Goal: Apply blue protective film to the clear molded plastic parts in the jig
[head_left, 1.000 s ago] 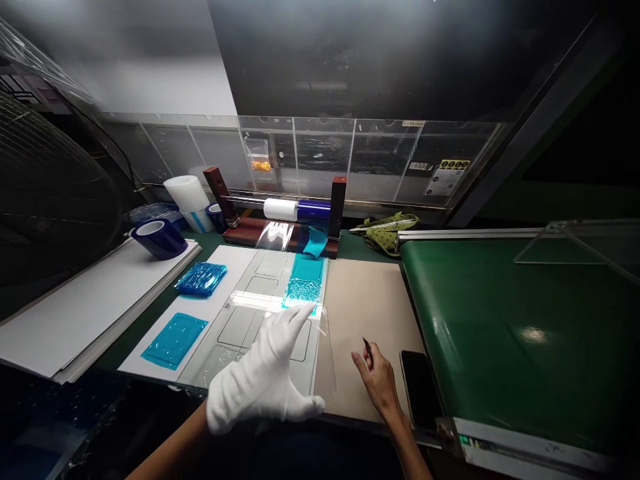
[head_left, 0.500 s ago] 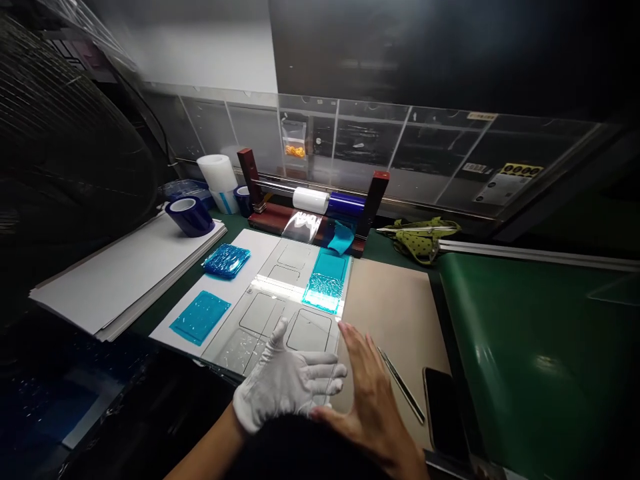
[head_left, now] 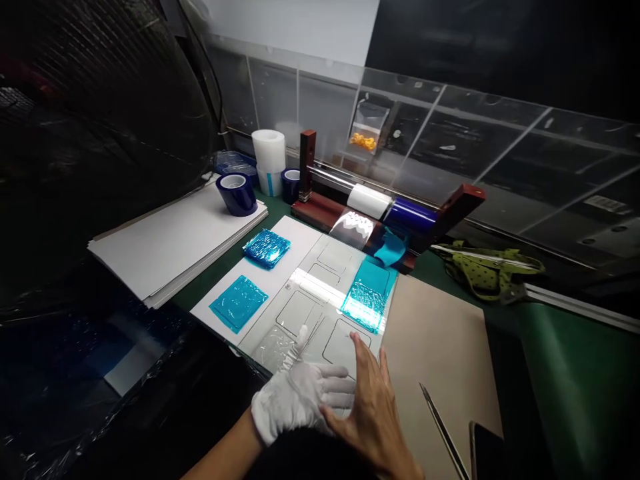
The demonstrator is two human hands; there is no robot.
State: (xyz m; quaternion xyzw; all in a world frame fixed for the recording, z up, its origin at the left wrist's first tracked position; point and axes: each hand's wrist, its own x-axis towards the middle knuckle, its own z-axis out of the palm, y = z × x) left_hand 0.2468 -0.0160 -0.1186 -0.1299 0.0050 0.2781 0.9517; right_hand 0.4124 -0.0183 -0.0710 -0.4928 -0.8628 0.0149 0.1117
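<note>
My left hand (head_left: 300, 395), in a white glove, is held palm up near the front edge of the work sheet, thumb raised and fingers stretched to the right. Facing it is my bare right hand (head_left: 370, 400), its fingers spread and its thumb close to the gloved fingers. I cannot tell whether any clear film lies between them. Beyond the hands is a clear sheet with black rounded outlines (head_left: 300, 313), over white paper. A blue film piece (head_left: 370, 293) covers its right side. On the left lie a flat blue film piece (head_left: 239, 303) and a shiny blue film stack (head_left: 267, 249).
A wooden roll stand (head_left: 325, 217) holds a white roll (head_left: 369, 200) and a blue roll (head_left: 411, 215) behind. Left is a paper stack (head_left: 170, 247) with a blue tape roll (head_left: 237, 195). Brown board (head_left: 445, 333) on the right bears a slim metal tool (head_left: 443, 427) and phone (head_left: 485, 450).
My view has turned toward the right, so the bench items appear shifted and tilted. Both hands stay close together in nearly the same pose.
</note>
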